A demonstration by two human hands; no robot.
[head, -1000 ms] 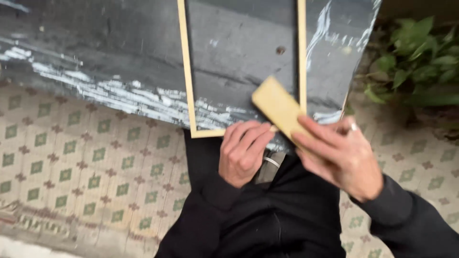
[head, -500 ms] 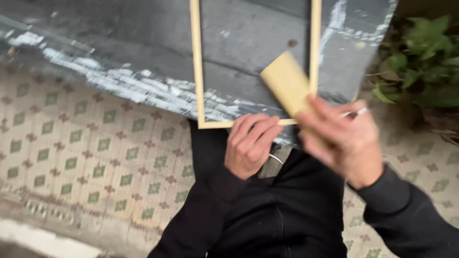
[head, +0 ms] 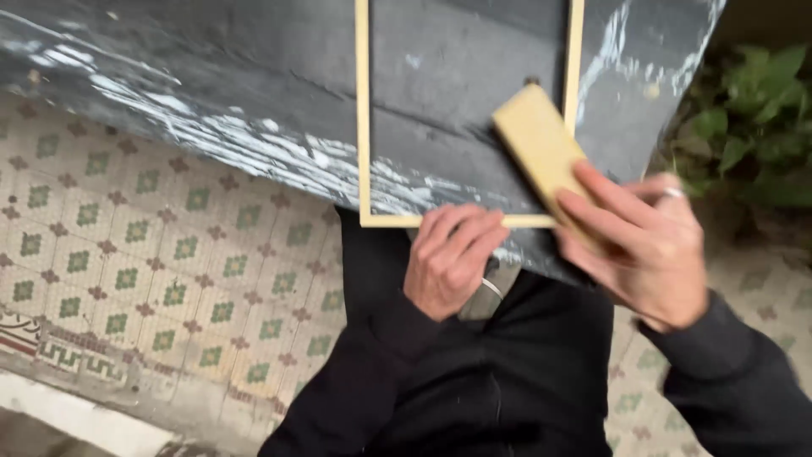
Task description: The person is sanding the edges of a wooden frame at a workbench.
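A thin pale wooden frame point(head: 364, 110) lies flat on a dark grey table top point(head: 211, 76) smeared with white paint. My left hand point(head: 448, 258) grips the frame's near rail at the table's edge, fingers curled over it. My right hand point(head: 639, 245) holds a tan rectangular block point(head: 537, 144), tilted, against the frame's right rail near its lower right corner. A ring shows on one finger of that hand. Both arms wear dark sleeves.
Below the table lies a floor of patterned green and brown tiles point(head: 144, 271) with a pale border strip at the lower left. A leafy green plant point(head: 748, 127) stands at the right, past the table's corner.
My right hand has slid the block a little along the frame's right rail. The view has shifted right and slightly down. My left hand keeps its hold on the near rail.
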